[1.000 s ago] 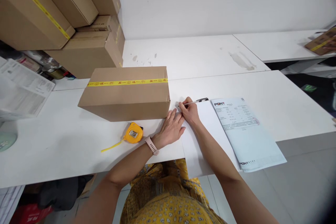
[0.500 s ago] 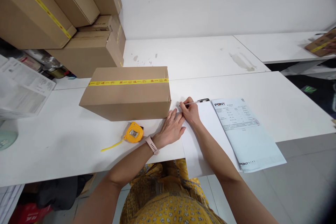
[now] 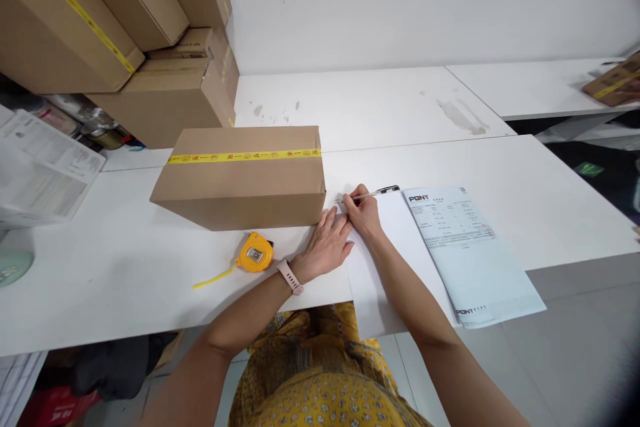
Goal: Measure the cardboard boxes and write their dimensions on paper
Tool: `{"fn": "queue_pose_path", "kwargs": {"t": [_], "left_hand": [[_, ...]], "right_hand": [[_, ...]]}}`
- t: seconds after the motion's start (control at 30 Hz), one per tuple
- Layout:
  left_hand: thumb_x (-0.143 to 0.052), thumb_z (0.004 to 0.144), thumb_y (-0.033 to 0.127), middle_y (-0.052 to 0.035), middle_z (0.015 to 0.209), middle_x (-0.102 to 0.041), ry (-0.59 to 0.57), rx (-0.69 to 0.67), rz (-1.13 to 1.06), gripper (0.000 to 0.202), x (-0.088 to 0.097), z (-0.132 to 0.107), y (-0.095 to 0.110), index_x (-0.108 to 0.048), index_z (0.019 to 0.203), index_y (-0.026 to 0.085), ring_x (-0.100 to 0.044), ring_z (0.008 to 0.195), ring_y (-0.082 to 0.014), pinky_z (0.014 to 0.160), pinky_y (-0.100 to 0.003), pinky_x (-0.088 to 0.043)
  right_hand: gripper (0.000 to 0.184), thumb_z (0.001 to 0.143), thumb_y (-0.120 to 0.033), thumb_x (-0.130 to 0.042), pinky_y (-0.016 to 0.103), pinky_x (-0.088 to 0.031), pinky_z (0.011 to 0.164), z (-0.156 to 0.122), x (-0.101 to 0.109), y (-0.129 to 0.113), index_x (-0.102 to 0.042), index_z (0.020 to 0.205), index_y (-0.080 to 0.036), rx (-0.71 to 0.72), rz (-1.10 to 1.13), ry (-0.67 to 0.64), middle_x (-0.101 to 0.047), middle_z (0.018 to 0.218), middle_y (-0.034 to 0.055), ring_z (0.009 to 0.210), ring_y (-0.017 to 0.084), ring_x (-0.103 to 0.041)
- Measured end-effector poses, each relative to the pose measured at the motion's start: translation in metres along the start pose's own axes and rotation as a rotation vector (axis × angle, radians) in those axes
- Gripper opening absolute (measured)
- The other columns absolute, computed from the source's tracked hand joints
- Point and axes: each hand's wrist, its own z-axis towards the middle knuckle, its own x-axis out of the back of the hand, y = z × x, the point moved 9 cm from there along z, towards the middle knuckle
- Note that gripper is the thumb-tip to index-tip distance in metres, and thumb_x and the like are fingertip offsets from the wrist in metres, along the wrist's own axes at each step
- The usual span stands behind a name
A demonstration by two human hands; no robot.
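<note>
My right hand (image 3: 363,212) pinches a pen (image 3: 373,194) whose tip rests at the top left corner of a blank white sheet (image 3: 385,260). Fingers flat and together, my left hand (image 3: 325,243) lies on the left edge of that sheet; a pale watch sits on the wrist. Just left of both hands stands a brown cardboard box (image 3: 240,177) sealed with yellow tape. A yellow tape measure (image 3: 254,255), a short length pulled out, lies on the white table (image 3: 125,267) in front of the box. A printed light-blue form (image 3: 470,253) lies right of the white sheet.
Larger cardboard boxes (image 3: 100,20) are stacked at the back left. Printed papers (image 3: 40,167) lie at the far left above a pale green round object (image 3: 13,267). Another box (image 3: 615,80) sits on a far right table. Both sheets overhang the table's front edge.
</note>
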Motion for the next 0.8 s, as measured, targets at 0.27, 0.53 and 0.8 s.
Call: {"fn": "queue_pose_path", "kwargs": {"t": [0.27,0.53,0.8], "left_hand": [[-0.051,0.098,0.034,-0.0139,0.138,-0.056,0.010,0.002,0.000,0.045,-0.0005,0.0003,-0.0004,-0.049,0.137,0.012,-0.035,0.145,-0.0389,0.123,-0.052,-0.022],[-0.052,0.098,0.033,-0.0146,0.137,-0.057,0.017,0.001,-0.016,0.044,0.0013,0.0003,-0.0004,-0.049,0.136,0.012,-0.035,0.145,-0.0378,0.122,-0.053,-0.023],[-0.052,0.098,0.034,-0.0131,0.138,-0.056,0.012,0.002,0.004,0.045,0.0001,0.0003,-0.0004,-0.049,0.138,0.013,-0.035,0.145,-0.0382,0.123,-0.052,-0.022]], "right_hand": [[0.023,0.084,-0.034,-0.060,0.028,-0.033,0.057,0.0010,0.0019,-0.0024,-0.045,0.070,-0.024,0.025,-0.010,0.016,-0.045,0.058,-0.0067,0.056,0.013,-0.042],[0.023,0.082,-0.034,-0.060,0.028,-0.034,0.057,-0.0003,0.0016,-0.0024,-0.044,0.070,-0.024,0.009,-0.010,0.016,-0.046,0.058,-0.0065,0.057,0.013,-0.042],[0.024,0.084,-0.035,-0.059,0.028,-0.033,0.055,-0.0006,0.0031,-0.0014,-0.042,0.070,-0.024,0.007,0.003,0.034,-0.044,0.058,-0.0072,0.055,0.012,-0.042]]}}
